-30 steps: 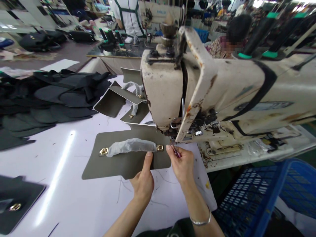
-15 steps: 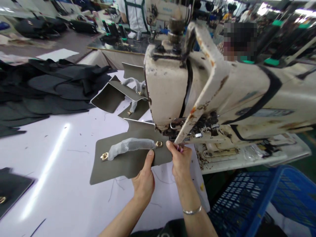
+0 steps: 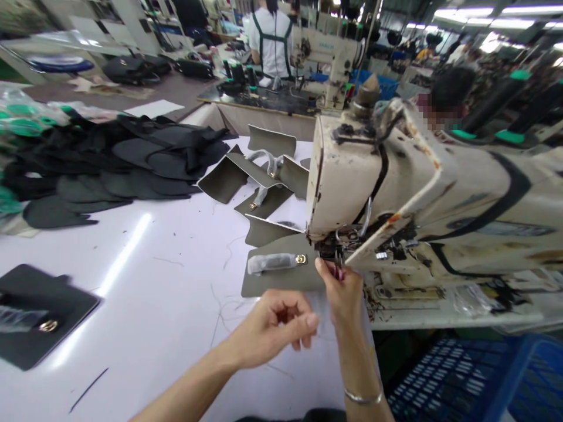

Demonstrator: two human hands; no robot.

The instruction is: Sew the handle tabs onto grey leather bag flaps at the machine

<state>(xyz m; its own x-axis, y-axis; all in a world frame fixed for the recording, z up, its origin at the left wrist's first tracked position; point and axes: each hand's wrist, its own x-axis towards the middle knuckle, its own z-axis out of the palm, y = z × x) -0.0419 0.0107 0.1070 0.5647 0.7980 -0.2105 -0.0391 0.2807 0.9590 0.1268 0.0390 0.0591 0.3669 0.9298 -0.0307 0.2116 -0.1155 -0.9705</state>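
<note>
Below the sewing machine head (image 3: pixel 347 176), a grey-green panel (image 3: pixel 264 284) lies on the white table, its right end near the needle area. On it sits a plastic-wrapped handle (image 3: pixel 272 263) with a gold-coloured fitting (image 3: pixel 301 259). My right hand (image 3: pixel 345 293) is closed around a small tool with pink handles (image 3: pixel 338 272), beside the panel's right end, under the machine head. In front of the panel, my left hand (image 3: pixel 281 322) hangs with curled fingers apart and nothing between them.
Several similar panels (image 3: pixel 264 202) lie behind, beside the machine. Dark cut pieces (image 3: pixel 132 158) are heaped at the back left. Another panel with a handle (image 3: pixel 65 299) lies at the left. A blue basket (image 3: pixel 492 369) stands lower right. A person in white (image 3: pixel 270 44) is farther back.
My left hand has let go of the panel and drawn back toward me. The panel has shifted relative to the machine, its left part now nearer the machine head. The view has turned left.
</note>
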